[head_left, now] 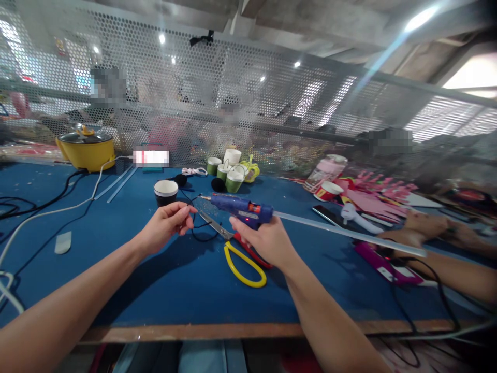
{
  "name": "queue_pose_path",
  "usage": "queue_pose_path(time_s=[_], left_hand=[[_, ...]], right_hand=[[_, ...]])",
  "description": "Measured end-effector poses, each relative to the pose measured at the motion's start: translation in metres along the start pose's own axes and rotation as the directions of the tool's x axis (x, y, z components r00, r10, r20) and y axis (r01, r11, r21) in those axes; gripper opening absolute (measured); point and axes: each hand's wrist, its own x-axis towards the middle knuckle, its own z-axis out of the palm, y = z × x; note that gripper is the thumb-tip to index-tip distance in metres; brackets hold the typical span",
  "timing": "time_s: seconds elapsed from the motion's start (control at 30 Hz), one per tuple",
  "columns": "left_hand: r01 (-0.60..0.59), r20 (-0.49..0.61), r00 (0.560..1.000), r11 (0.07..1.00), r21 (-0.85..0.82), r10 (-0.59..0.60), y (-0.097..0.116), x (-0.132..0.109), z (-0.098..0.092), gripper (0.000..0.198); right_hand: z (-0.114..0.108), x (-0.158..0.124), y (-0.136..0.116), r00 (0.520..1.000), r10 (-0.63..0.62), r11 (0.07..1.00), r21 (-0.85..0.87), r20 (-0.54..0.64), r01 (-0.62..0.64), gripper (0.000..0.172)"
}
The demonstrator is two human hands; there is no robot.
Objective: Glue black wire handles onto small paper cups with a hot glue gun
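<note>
My right hand [267, 238] is wrapped around a blue hot glue gun [236, 207], with a long clear glue stick [341, 232] jutting from its back. The gun's nozzle points left, close to my left hand [173, 221]. Thumb and fingers of that hand pinch a thin black cord [193, 228], which loops down toward the tabletop. Just behind the left hand stands a small paper cup [165, 192], white inside and black outside. Scissors [244, 264] with one yellow and one red handle lie open below the gun, partly covered by my right hand.
Several green-and-white cups [234, 179] and black pompoms [218, 185] sit behind the gun. A yellow electric pot [86, 150] stands back left. Pink cutouts [384, 197], a phone [330, 216] and a purple box [388, 265] lie right, near another person's arms [446, 259].
</note>
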Motion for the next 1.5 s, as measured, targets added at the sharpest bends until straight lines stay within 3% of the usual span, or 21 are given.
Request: queue_pose_path(time_s=[0.2, 0.6, 0.87, 1.5], left_hand=[[0.002, 0.016, 1.0, 0.995, -0.099, 0.0, 0.002, -0.0016, 0.0003, 0.021], [0.047, 0.069, 0.997, 0.997, -0.054, -0.043, 0.0028, -0.0044, 0.0052, 0.023], [0.006, 0.009, 1.0, 0.996, -0.092, -0.005, 0.0028, -0.002, 0.0016, 0.022], [0.027, 0.069, 0.997, 0.994, -0.108, -0.019, 0.0011, -0.0027, 0.0019, 0.019]], right_hand=[[0.0002, -0.0004, -0.0013, 0.998, 0.069, 0.991, 0.115, -0.013, -0.067, 0.031], [0.0015, 0.0025, -0.0018, 0.997, 0.068, 0.993, 0.098, -0.022, -0.066, 0.029], [-0.0041, 0.0029, -0.0035, 0.985, 0.079, 0.99, 0.101, 0.151, -0.094, 0.031], [-0.0022, 0.0049, -0.0001, 0.986, 0.128, 0.981, 0.132, 0.111, -0.142, 0.03]])
